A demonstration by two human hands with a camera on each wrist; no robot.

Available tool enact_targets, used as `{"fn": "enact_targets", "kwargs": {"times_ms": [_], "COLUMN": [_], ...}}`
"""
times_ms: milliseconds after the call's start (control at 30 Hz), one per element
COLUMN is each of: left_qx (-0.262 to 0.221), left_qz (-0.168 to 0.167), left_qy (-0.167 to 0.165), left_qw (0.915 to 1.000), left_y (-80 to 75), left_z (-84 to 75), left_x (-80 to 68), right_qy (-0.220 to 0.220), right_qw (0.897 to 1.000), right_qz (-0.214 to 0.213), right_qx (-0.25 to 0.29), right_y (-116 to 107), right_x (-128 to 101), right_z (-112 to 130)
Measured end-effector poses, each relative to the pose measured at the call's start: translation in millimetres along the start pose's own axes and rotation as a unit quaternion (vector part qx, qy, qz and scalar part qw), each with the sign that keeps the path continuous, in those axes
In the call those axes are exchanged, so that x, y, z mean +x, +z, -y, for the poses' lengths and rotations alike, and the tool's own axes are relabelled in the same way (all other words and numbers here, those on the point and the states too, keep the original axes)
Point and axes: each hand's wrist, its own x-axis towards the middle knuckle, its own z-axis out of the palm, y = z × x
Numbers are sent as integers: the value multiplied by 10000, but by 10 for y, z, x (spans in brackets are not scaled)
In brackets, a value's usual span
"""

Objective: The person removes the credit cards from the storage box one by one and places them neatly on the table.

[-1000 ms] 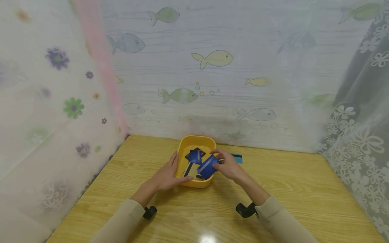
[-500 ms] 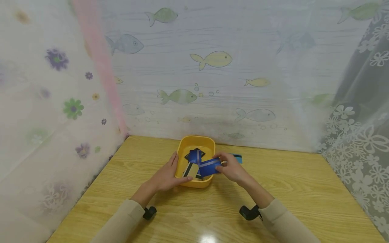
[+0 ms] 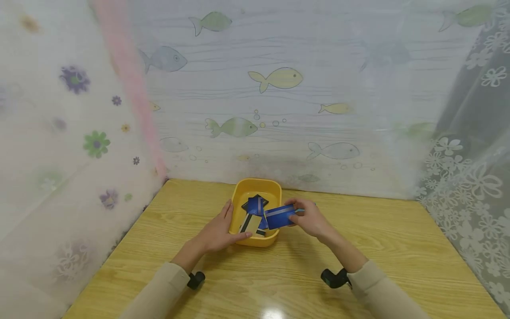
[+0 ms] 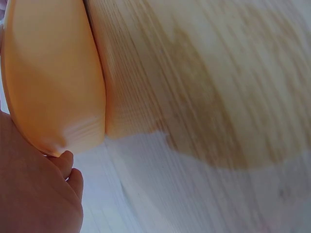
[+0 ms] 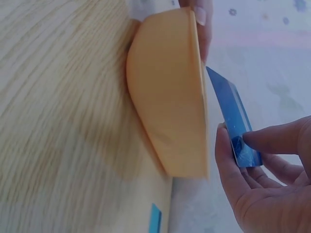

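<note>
A yellow plastic box (image 3: 255, 242) stands on the table, with my left hand (image 3: 216, 231) holding its near left corner. The left thumb lies over the front rim, while the fingers run along the left side. Between thumb and fingers my right hand (image 3: 311, 219) pinches a blue card (image 3: 277, 217) with a pale stripe. In the right wrist view this card (image 5: 234, 114) is tilted and raised beside the rim. Inside the box lie a smaller-looking blue card (image 3: 255, 205), a beige card (image 3: 251, 224) with a black stripe, and a dark, flat item (image 3: 260, 199) partly covered.
Beyond the box, on the wooden table (image 3: 370, 248), a light blue card (image 5: 154, 218) lies to the right, mostly hidden behind my right hand in the head view. A fish-patterned curtain (image 3: 279, 115) hangs along the back edge, and a flowered one (image 3: 95, 186) closes the left.
My right hand has drawn the blue card to the right and turned it more level, uncovering more of the cards below. The left hand and box have stayed in place.
</note>
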Motion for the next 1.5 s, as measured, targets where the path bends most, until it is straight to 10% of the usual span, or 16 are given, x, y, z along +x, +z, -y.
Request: {"fn": "enact_targets", "kwargs": {"times_ms": [1500], "left_qx": [-24], "left_qz": [47], "left_qy": [-154], "left_qw": [9999], "left_y": [-11], "left_z": [-16], "left_x": [-8], "right_qy": [707], "right_qw": [9917], "right_qz": [-810], "right_qx": [-707], "right_y": [-1001], "right_x": [-183], "right_z": [-694]}}
